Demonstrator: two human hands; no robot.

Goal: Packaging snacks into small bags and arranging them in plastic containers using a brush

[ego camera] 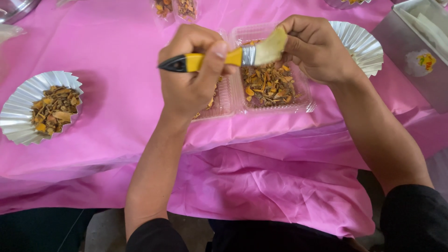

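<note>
Above the clear tray [273, 100], both hands meet at a small brush [233, 55]. The left hand [193, 77] is wrapped tight round its yellow and black handle, thumb pressed on top, so the brush lies level and steady. The right hand [315, 46] pinches the pale bristles between its fingertips, seemingly to work or clean them, with any bits falling into the tray beneath. That tray is a hinged plastic box lying open on the pink cloth [116, 51], one half showing plainly with brown and orange dried pieces, the other largely hidden behind the left hand.

Counted: one brush; one open tray with two halves; two silver fluted cups, one at left [21, 116] holding the same mix, one at right [364, 44] behind the right wrist, its contents hidden; two small clear packets [175, 9] at the top edge.
</note>
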